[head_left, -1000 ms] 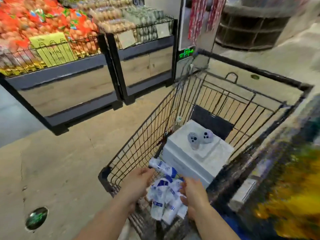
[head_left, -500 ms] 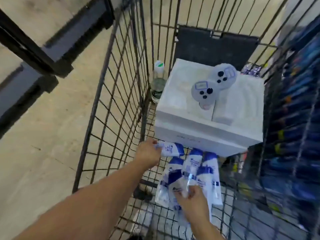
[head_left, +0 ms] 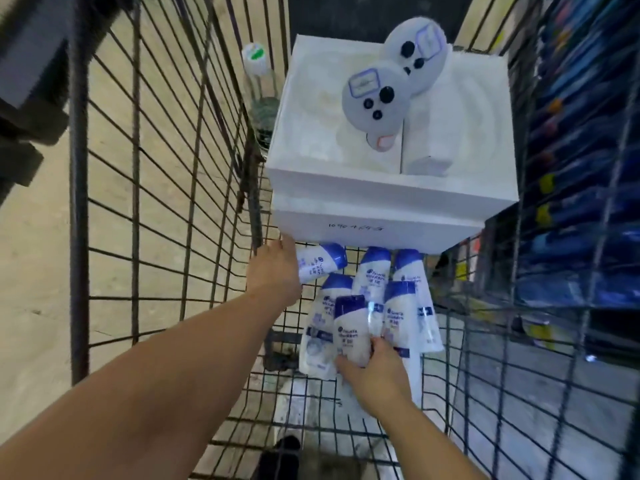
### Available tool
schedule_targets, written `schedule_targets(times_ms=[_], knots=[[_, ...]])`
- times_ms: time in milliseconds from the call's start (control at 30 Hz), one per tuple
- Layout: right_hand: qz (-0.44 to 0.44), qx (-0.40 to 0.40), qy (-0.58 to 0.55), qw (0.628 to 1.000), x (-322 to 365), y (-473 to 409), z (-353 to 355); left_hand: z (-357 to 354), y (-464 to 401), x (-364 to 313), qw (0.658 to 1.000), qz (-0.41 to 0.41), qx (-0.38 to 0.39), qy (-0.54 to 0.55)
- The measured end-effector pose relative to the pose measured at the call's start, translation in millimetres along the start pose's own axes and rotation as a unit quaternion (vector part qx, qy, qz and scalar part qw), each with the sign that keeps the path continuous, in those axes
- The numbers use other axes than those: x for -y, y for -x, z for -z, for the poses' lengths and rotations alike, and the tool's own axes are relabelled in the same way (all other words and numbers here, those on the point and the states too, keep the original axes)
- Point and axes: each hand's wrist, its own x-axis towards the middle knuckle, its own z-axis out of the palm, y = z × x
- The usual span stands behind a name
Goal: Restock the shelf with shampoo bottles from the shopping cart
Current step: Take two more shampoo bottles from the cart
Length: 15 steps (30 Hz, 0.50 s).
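Observation:
Several white shampoo bottles with blue caps (head_left: 372, 282) lie in a heap on the floor of the black wire shopping cart (head_left: 156, 188). My left hand (head_left: 275, 271) is closed around one bottle (head_left: 322, 265) that lies sideways at the heap's top left. My right hand (head_left: 375, 370) grips the base of another bottle (head_left: 349, 330) at the front of the heap, cap pointing away from me. The shelf (head_left: 585, 168) stands to the right beyond the cart's wire wall, blurred, stocked with dark blue packs.
A large white box (head_left: 391, 188) fills the far end of the cart, right above the heap, with two grey controllers (head_left: 374, 102) on top. A clear bottle with a white cap (head_left: 258, 84) stands beside the box on the left. Beige floor shows through the wires.
My head has dropped closer over the cart. My left hand has taken hold of the sideways bottle. My right hand has closed on a front bottle and lifted it slightly.

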Motion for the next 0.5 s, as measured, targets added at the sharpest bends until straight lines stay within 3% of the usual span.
schedule_targets(times_ms=[100, 167, 200, 300, 367, 433, 500], knots=[[-0.026, 0.026, -0.125, 0.992, 0.5, 4.2, 1.2, 13.4, 23.4, -2.3, 0.992, 0.056, 0.017, 0.116], [-0.035, 0.055, -0.205, 0.977, 3.7, 14.9, 10.2, 27.7, 50.1, -4.2, 0.962, 0.098, 0.053, 0.248], [-0.034, 0.071, -0.236, 0.969, 7.0, 23.3, 16.6, 35.4, 66.5, -5.1, 0.931, 0.122, 0.082, 0.335], [-0.008, 0.103, -0.315, 0.943, 20.1, 59.6, 41.1, 71.9, 121.1, -8.5, 0.786, 0.158, 0.131, 0.583], [0.026, 0.111, -0.346, 0.931, 30.5, 90.3, 60.6, 100.1, 154.9, -10.8, 0.738, 0.129, 0.136, 0.648], [0.068, 0.116, -0.379, 0.916, 39.3, 123.9, 81.8, 128.7, 186.1, -17.7, 0.725, 0.09, 0.129, 0.671], [0.102, 0.127, -0.409, 0.898, 44.4, 160.0, 104.4, 158.4, 214.7, -27.4, 0.74, 0.044, 0.121, 0.66]])
